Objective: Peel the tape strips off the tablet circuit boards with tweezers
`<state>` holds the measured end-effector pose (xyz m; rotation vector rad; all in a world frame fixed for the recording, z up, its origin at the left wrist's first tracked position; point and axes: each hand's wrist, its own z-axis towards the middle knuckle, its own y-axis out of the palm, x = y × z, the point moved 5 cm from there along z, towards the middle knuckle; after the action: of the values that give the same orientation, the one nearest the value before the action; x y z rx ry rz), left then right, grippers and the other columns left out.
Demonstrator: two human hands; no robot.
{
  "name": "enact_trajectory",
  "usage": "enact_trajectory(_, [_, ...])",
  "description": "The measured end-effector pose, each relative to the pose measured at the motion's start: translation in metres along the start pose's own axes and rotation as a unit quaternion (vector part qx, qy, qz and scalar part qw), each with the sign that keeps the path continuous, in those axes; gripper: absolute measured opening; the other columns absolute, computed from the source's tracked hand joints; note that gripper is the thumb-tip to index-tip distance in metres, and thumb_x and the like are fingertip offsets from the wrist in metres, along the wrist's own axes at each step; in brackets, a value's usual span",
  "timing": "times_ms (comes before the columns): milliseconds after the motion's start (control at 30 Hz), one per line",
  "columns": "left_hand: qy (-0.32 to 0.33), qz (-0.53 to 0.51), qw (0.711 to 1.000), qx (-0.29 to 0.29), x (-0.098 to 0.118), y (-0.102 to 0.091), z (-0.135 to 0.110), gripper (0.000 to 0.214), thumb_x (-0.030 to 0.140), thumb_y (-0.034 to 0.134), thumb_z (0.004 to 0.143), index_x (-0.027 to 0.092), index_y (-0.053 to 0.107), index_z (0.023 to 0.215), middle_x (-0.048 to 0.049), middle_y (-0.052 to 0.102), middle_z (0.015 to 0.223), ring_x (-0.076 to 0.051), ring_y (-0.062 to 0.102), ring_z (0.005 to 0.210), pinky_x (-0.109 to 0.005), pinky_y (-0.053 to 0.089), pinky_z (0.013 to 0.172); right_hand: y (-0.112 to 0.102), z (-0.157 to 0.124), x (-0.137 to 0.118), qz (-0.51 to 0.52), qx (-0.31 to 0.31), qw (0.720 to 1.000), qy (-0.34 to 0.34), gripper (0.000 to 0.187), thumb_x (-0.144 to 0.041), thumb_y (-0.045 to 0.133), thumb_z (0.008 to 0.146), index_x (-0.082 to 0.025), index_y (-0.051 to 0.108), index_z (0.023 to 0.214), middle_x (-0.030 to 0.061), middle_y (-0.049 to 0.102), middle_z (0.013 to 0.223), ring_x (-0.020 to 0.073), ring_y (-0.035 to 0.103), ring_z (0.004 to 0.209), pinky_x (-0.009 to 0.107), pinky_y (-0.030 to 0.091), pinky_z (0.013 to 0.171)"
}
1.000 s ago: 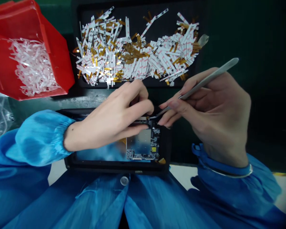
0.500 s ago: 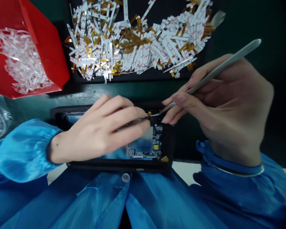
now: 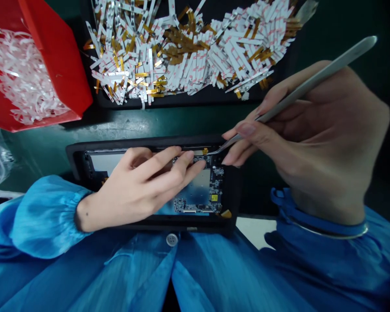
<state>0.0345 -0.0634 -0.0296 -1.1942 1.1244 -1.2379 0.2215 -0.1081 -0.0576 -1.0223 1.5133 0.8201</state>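
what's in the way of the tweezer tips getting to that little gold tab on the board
Nothing visible: the tips of the steel tweezers in the right hand sit right beside the small gold tab on the circuit board. The left hand's fingers rest on the board near the tab, not between.

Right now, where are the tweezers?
In the head view, the steel tweezers sit in the right hand, image right, tips reaching left to a small gold tab at the top of the circuit board.
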Motion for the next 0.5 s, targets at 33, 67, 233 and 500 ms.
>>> enact_trajectory(33, [0.000,0.008,1.000,-0.002,0.0005,0.0001,0.0000,0.039,0.010,0.043,0.100,0.015,0.054,0.137,-0.0007,0.068,0.129,-0.019,0.061,0.117,-0.035,0.045,0.074,0.0003,0.0001,-0.0006,-0.006,-0.002,1.000,-0.004,0.025,-0.011,0.074,0.080,-0.022,0.054,0.090,-0.0048,0.067,0.072,0.0165,0.072,0.062,0.027,0.062,0.048])
enact_trajectory(67, [0.000,0.014,1.000,0.000,0.0012,-0.0002,0.0002,0.040,0.009,0.045,0.099,0.015,0.054,0.137,-0.0006,0.068,0.128,-0.018,0.061,0.117,-0.035,0.045,0.073,0.0007,0.0002,-0.0011,-0.012,-0.004,1.000,-0.007,0.025,-0.011,0.074,0.080,-0.022,0.054,0.090,-0.0050,0.067,0.072,0.0165,0.072,0.062,0.027,0.062,0.048])
enact_trajectory(233, [-0.009,0.037,0.999,-0.005,0.0046,0.0006,-0.0003,0.041,0.007,0.050,0.097,0.011,0.053,0.137,-0.0008,0.070,0.124,-0.019,0.060,0.118,-0.036,0.044,0.075,0.0016,0.0004,-0.0028,-0.029,-0.014,0.999,-0.015,0.024,-0.012,0.073,0.081,-0.022,0.053,0.091,-0.0046,0.064,0.071,0.0165,0.072,0.065,0.027,0.063,0.050])
enact_trajectory(500, [-0.030,-0.050,0.998,0.013,-0.0036,0.0044,-0.0007,0.040,0.018,0.045,0.102,0.012,0.049,0.140,-0.0043,0.069,0.124,-0.022,0.059,0.115,-0.036,0.042,0.073,0.0022,0.0049,-0.0065,-0.041,-0.039,0.997,-0.042,0.025,-0.021,0.078,0.080,-0.022,0.054,0.088,-0.0055,0.064,0.073,0.0137,0.070,0.058,0.025,0.060,0.045])
